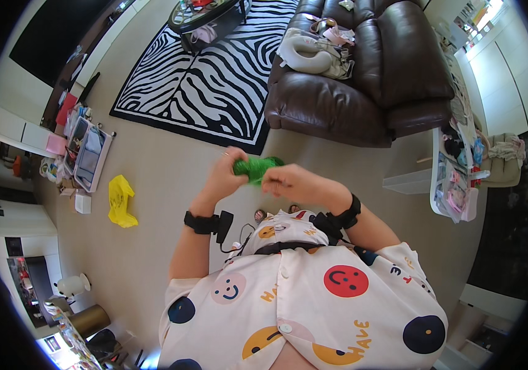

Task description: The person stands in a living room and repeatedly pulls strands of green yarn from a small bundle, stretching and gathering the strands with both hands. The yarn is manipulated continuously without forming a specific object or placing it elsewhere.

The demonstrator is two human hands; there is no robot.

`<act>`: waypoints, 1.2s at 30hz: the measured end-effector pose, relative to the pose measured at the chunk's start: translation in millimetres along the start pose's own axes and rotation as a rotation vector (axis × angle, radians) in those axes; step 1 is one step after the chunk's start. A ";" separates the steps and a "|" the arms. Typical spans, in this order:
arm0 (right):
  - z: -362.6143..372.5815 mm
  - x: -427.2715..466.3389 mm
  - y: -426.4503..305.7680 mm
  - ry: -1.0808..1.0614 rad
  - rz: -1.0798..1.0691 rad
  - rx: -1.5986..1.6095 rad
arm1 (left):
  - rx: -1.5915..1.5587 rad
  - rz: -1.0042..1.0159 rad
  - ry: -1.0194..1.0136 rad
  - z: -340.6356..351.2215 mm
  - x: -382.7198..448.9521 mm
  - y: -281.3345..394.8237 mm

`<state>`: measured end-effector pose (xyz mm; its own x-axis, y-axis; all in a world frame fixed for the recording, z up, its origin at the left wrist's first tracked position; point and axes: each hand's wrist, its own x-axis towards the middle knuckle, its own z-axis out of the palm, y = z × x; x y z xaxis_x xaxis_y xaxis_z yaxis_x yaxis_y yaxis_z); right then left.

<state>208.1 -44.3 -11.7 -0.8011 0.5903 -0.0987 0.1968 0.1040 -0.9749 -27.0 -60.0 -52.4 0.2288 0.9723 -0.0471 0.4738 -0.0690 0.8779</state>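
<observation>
In front of my body I hold a bunched piece of thin green plastic (pixel 257 169), which looks like a crumpled bag. My left hand (pixel 228 175) grips its left end, with the thumb and fingers around it. At the other end, the curled fingers of my right hand (pixel 290 180) lie against the plastic, somewhat blurred by motion. Part of the green plastic is hidden behind that hand. On the floor to the left lies a crumpled yellow plastic bag (pixel 120 201), apart from both hands.
A zebra-pattern rug (pixel 199 101) lies ahead, with an oval dark table (pixel 208 21) on it. The brown leather sofa (pixel 333 106) bears a neck pillow (pixel 308 56). A wheeled cart (pixel 92 155) stands left; a white-framed cart (pixel 435 185) with bagged items is right.
</observation>
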 end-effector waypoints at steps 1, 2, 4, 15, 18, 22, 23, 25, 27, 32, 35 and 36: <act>-2.7 2.4 9.8 0.060 -0.076 0.035 | -0.225 -0.007 -0.146 0.6 -3.9 3.4; -8.8 6.2 17.0 0.125 -0.047 0.113 | -0.449 -0.014 -0.292 1.8 -7.2 7.2; -20.1 10.7 23.1 0.169 0.046 0.046 | -0.880 0.014 -0.447 0.9 -10.9 20.9; -4.0 3.0 1.9 0.128 -0.138 -0.048 | -0.409 -0.116 -0.295 2.7 -10.4 -5.8; -23.6 11.5 19.2 0.258 -0.007 0.036 | -0.881 0.109 -0.409 4.8 -12.7 10.4; 2.2 10.8 35.0 0.071 -0.037 -0.314 | -0.958 0.068 0.014 7.3 -0.7 27.4; 7.9 1.3 22.0 -0.021 -0.020 -0.250 | -0.872 0.021 0.130 9.8 3.0 17.0; 13.0 -5.2 -1.5 -0.059 0.007 -0.299 | -0.431 0.017 0.002 4.6 1.6 6.5; 6.2 -3.3 0.7 0.006 -0.094 -0.249 | -0.272 -0.056 -0.241 3.8 -9.6 7.7; -12.1 0.6 5.9 -0.020 -0.098 -0.158 | -0.610 -0.267 -0.672 -10.1 -19.7 18.9; -3.7 1.0 16.4 -0.054 -0.047 0.135 | -0.985 -0.118 -0.670 -4.9 -23.7 1.5; -1.9 2.7 22.4 -0.021 -0.005 0.150 | -1.090 -0.084 -0.525 -3.3 -24.3 -1.1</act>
<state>211.4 -38.9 -33.4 -0.8140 0.5728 -0.0968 0.1077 -0.0150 -0.9941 -35.9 -82.8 -50.7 0.6683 0.7386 -0.0889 -0.4029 0.4598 0.7914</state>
